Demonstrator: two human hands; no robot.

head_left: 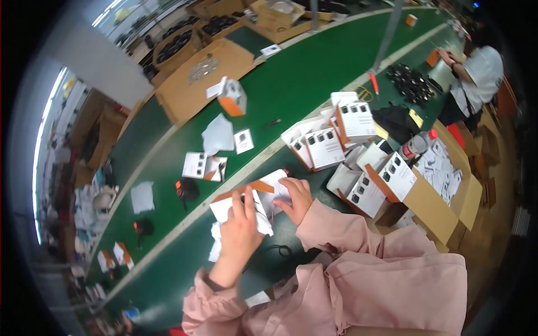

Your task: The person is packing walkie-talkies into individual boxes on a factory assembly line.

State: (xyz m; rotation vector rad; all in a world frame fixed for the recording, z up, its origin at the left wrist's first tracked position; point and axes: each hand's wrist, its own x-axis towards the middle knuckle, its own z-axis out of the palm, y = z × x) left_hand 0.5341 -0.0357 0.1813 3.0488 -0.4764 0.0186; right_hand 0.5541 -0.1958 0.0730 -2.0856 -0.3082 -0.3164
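A small white-and-orange carton (274,180) lies tilted in front of me at the edge of the bench. My right hand (298,199) grips its right end, thumb on the near side and fingers over the top. At the carton's near left side is a crumpled white packet (261,218), with my left hand (242,227) closed over it. Two fingers of that hand stretch forward across the white flap, and its palm hides part of the packet. Below the hands a black cord (280,248) lies looped on the green surface.
White cartons (325,148) stand clustered to the right, beside an open cardboard box (428,213) of small white packets and a bottle (414,145). Across the green conveyor lie a flat carton (203,167), a white pouch (217,135) and black-and-orange devices (186,190). A co-worker (476,73) works far right.
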